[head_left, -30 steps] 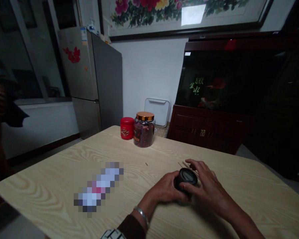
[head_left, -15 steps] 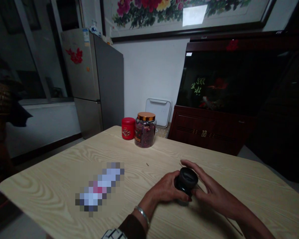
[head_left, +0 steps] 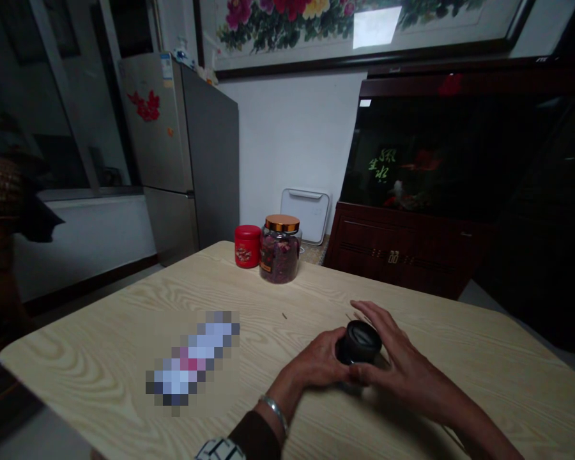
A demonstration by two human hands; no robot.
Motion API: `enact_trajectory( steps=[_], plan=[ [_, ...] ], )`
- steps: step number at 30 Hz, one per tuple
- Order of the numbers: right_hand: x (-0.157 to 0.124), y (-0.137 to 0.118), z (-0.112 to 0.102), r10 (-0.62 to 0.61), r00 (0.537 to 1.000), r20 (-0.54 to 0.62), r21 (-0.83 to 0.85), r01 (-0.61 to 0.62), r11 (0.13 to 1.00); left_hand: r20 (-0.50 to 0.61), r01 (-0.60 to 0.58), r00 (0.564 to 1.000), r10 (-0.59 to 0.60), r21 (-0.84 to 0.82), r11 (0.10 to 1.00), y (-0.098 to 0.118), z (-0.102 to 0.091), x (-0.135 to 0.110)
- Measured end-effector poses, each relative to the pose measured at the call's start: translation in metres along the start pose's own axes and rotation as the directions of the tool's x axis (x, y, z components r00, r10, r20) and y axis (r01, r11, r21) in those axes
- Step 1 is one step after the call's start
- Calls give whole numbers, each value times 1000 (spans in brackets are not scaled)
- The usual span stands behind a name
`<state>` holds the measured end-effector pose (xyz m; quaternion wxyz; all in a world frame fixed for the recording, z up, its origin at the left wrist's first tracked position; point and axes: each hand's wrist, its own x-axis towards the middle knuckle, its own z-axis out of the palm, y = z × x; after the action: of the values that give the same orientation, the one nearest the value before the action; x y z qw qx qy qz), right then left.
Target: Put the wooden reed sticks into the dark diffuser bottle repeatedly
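Note:
My left hand is closed around the left side of a small black-lidded container near the table's front right. A ridge crosses the lid's round top, and a little of a glassy lower part shows beneath; the fingers hide most of its body. My right hand curves around the right side, fingers stretched out and thumb in front, close to the left fingertips. Whether its palm touches the container I cannot tell. Thin sticks lie partly hidden behind the right hand.
On the wooden table stand a red canister and a glass jar with a copper-coloured lid, at the far edge. A pixelated flat object lies at left, and a tiny brown bit lies mid-table.
My right hand has shifted slightly, its fingers lifting and its thumb swinging left across the container's front. The left hand keeps its hold in nearly the same place.

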<state>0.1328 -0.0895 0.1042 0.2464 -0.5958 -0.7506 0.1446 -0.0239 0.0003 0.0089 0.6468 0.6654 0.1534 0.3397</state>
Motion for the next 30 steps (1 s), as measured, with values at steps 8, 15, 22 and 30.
enact_trajectory(
  steps=[8,15,22,30],
  plan=[
    [3,-2,-3,-82,997,12,-14,82,997,12,41,999,-41,-5,999,-2,-2,0],
    [3,-1,-2,-60,997,-44,34,61,998,33,66,997,-65,-13,998,1,-1,0],
    [6,9,-12,114,938,-328,563,97,821,-56,102,994,-95,140,985,2,-6,-1],
    [-40,27,35,108,992,-62,633,-45,773,-74,101,993,-97,53,994,-1,-9,2]
  ],
)
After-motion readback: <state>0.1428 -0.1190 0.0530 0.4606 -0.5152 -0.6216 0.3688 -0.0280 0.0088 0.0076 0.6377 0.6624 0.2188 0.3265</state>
